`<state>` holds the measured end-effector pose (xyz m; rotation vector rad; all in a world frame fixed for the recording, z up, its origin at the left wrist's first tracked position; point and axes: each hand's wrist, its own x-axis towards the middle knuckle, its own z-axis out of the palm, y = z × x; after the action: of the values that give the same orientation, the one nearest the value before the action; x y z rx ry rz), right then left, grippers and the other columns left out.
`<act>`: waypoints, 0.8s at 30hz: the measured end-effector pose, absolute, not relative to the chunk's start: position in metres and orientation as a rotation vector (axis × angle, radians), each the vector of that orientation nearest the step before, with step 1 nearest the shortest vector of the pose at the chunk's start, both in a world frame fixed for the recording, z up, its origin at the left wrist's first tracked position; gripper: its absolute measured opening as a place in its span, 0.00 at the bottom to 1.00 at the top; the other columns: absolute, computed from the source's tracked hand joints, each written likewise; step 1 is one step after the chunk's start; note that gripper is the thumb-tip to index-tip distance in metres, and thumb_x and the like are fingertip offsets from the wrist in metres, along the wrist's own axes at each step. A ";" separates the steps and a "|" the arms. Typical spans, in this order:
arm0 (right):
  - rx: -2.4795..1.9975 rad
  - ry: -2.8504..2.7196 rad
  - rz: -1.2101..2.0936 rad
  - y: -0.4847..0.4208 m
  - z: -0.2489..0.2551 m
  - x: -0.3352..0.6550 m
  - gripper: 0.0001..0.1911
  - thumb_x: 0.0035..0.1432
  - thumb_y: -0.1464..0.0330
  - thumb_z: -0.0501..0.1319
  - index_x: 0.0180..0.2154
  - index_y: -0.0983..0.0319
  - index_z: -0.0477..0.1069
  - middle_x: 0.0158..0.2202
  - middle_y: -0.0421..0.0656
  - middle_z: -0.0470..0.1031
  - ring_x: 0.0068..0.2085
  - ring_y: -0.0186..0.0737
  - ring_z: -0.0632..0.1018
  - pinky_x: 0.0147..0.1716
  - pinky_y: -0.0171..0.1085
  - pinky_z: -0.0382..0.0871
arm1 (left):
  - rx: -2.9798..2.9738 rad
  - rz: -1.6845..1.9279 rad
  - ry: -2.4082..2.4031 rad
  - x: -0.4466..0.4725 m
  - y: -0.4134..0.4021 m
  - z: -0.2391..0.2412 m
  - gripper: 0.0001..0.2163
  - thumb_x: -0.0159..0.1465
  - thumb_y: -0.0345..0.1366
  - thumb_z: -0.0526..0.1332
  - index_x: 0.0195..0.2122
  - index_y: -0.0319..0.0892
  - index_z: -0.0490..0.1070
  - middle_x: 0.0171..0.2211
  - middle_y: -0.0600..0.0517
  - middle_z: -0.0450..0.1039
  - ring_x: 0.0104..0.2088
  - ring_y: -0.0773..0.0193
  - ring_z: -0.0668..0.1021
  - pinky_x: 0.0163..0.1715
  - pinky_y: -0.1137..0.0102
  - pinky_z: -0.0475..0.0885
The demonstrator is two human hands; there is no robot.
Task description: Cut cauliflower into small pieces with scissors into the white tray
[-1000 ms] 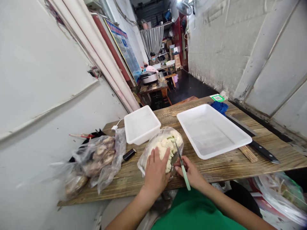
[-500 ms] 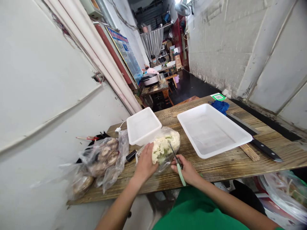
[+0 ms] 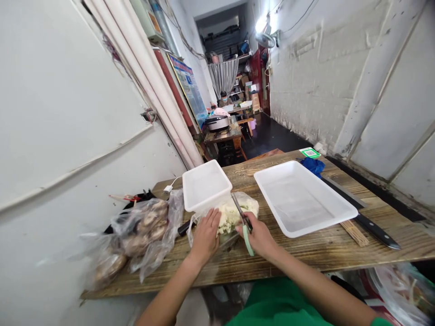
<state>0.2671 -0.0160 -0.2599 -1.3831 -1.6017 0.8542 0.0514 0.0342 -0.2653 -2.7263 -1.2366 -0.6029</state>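
A head of cauliflower (image 3: 234, 213) in a clear plastic bag lies on the wooden table (image 3: 306, 253) near its front edge. My left hand (image 3: 205, 235) presses on the left side of the bagged cauliflower. My right hand (image 3: 260, 237) grips a pair of scissors (image 3: 243, 222) with pale green handles; the blades point up and away over the cauliflower. A small white tub (image 3: 205, 185) stands just behind the cauliflower, touching the bag.
A large white tray (image 3: 304, 197) sits right of my hands. A black-handled knife (image 3: 367, 222) and bamboo skewers (image 3: 353, 231) lie beyond it, with a blue cloth (image 3: 312, 165) behind. Bags of mushrooms (image 3: 142, 231) fill the table's left end. A person sits far down the corridor.
The cauliflower has shifted back against the small tub. My left hand moved from its top to its left side, and the scissors swung more upright over it.
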 end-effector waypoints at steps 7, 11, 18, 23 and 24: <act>-1.685 -1.645 0.738 0.001 -0.231 0.272 0.18 0.61 0.61 0.55 0.50 0.63 0.60 0.37 0.48 0.75 0.36 0.46 0.76 0.32 0.36 0.60 | -2.856 -1.015 -1.367 -0.009 0.056 -0.250 0.25 0.62 0.38 0.57 0.60 0.40 0.58 0.58 0.40 0.64 0.57 0.51 0.68 0.56 0.55 0.64; -1.600 -1.548 0.794 0.007 -0.240 0.277 0.18 0.59 0.60 0.56 0.48 0.62 0.61 0.35 0.47 0.75 0.36 0.44 0.76 0.33 0.36 0.62 | -2.933 -1.092 -1.490 -0.015 0.063 -0.239 0.23 0.62 0.42 0.58 0.57 0.40 0.64 0.54 0.41 0.69 0.53 0.52 0.73 0.53 0.57 0.67; -1.176 -1.493 0.989 -0.017 -0.261 0.255 0.18 0.58 0.59 0.59 0.47 0.59 0.60 0.43 0.44 0.75 0.39 0.40 0.76 0.41 0.37 0.66 | -2.887 -1.169 -1.347 0.020 0.080 -0.199 0.22 0.60 0.40 0.59 0.56 0.41 0.66 0.54 0.43 0.70 0.54 0.52 0.72 0.55 0.58 0.65; -1.080 -1.461 0.997 -0.032 -0.276 0.244 0.19 0.58 0.61 0.59 0.48 0.59 0.59 0.46 0.44 0.74 0.39 0.38 0.76 0.42 0.37 0.67 | -2.836 -1.242 -1.293 0.036 0.088 -0.185 0.22 0.61 0.39 0.59 0.56 0.39 0.65 0.54 0.43 0.69 0.54 0.54 0.72 0.56 0.60 0.65; -1.086 -1.463 0.978 -0.033 -0.276 0.245 0.18 0.58 0.61 0.59 0.48 0.59 0.60 0.44 0.44 0.74 0.39 0.38 0.76 0.41 0.37 0.67 | -2.825 -1.243 -1.253 0.038 0.088 -0.187 0.22 0.61 0.39 0.58 0.57 0.39 0.64 0.55 0.43 0.69 0.55 0.54 0.71 0.56 0.60 0.64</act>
<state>0.2453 -0.0327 -0.2757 -1.0861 -1.4630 0.9783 0.0383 0.0879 -0.1871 -2.8250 -1.2526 -1.2430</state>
